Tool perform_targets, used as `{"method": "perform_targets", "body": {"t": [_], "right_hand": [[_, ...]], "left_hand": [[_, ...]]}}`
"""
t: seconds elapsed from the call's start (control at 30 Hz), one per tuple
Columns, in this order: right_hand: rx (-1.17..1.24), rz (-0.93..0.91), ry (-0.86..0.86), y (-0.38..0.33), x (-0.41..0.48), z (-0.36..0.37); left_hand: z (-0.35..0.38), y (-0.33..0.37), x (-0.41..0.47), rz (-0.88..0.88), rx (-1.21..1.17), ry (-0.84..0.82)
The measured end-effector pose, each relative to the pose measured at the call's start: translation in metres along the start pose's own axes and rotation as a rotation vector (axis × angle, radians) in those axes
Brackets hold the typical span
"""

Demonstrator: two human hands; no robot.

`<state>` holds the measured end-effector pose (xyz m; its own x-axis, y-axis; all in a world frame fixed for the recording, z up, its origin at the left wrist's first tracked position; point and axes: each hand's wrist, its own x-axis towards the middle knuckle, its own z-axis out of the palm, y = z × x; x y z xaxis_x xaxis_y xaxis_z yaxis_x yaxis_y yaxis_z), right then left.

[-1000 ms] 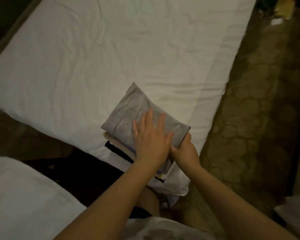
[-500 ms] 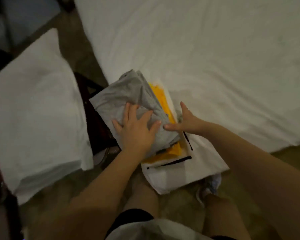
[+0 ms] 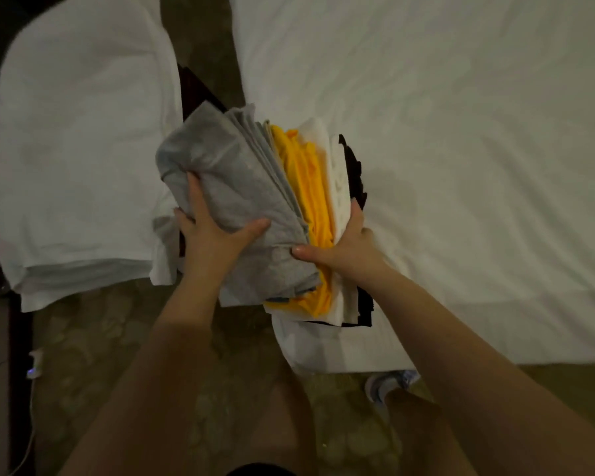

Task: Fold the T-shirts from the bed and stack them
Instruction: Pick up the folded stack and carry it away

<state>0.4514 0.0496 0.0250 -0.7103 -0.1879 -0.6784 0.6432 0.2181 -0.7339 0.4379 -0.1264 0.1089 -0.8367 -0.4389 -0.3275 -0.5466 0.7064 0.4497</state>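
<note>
The left hand grips the gray shirt on one face of a stack of folded T-shirts, and the right hand grips the opposite white-and-black face; the stack tilts on edge over the bed corner

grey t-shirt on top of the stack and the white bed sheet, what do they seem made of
Grey T-shirt: soft knit fabric, probably cotton jersey, matte and heathered. It bends and creases limply where the left hand grips it. Bed sheet: thin woven cloth, likely cotton or a blend, matte white with fine shallow wrinkles. Exact fibre unclear in dim light.
</note>
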Motion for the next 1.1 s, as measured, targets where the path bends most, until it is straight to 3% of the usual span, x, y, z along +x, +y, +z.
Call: {"method": "perform_targets", "body": {"t": [0.13,0.27,0.4,0.63,0.77,1.0,1.1], "right_hand": [[0.018,0.003,-0.020,-0.009,0.015,0.002],[0.261,-0.012,-0.108,-0.008,0.029,-0.017],[0.246,-0.089,-0.218,-0.016,0.035,-0.023],[0.155,-0.137,-0.269,-0.031,0.038,0.001],[0.279,-0.157,-0.187,-0.038,0.036,0.010],[0.419,-0.226,-0.001,-0.060,0.006,0.047],[0.348,-0.312,0.102,-0.090,-0.011,0.053]], "left_hand": [[-0.002,0.000,0.027,0.059,-0.001,-0.149],[-0.006,0.016,0.039,0.059,0.057,-0.332],[-0.004,0.021,0.039,0.069,0.204,-0.368],[-0.006,-0.003,0.055,0.118,0.158,-0.446],[0.002,-0.005,0.062,0.117,0.121,-0.397],[-0.040,0.012,0.078,0.397,0.059,-0.482],[-0.061,0.018,0.081,0.493,-0.006,-0.468]]}}
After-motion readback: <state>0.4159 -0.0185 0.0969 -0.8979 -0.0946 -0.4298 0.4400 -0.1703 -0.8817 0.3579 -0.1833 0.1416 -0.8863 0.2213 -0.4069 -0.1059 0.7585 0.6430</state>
